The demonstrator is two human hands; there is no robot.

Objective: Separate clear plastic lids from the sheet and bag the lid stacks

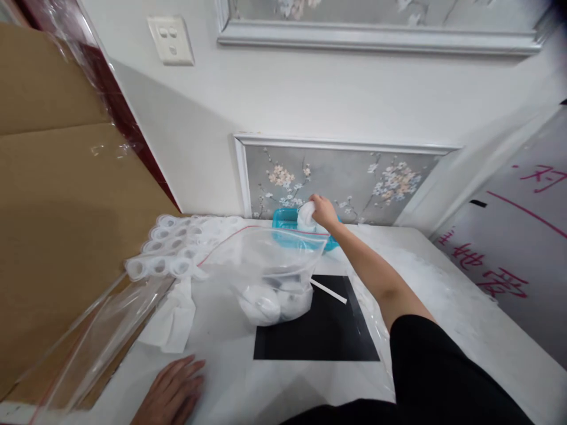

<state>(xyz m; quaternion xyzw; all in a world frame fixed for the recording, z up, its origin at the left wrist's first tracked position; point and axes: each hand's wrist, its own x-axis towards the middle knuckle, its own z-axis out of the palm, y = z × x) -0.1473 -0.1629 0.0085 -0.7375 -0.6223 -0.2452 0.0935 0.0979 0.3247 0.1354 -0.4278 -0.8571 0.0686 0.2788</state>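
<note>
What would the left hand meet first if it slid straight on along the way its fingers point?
Probably the clear bag, beyond a stretch of table ahead of the left hand; exact depth is hard to judge.

Left hand [172, 389] cut off by bottom edge, slightly blurred. Right hand [324, 211]: fingertips mostly hidden at the white roll [305, 217]. Blue basket [284, 219] partly behind zip bag [272, 260] and right forearm [372, 265]. Bag contents hazy through plastic. Black mat [319, 336]: upper left hidden by bag. Cardboard [57, 195] cut off by left edge, whiteboard [509, 230] by right.
</note>
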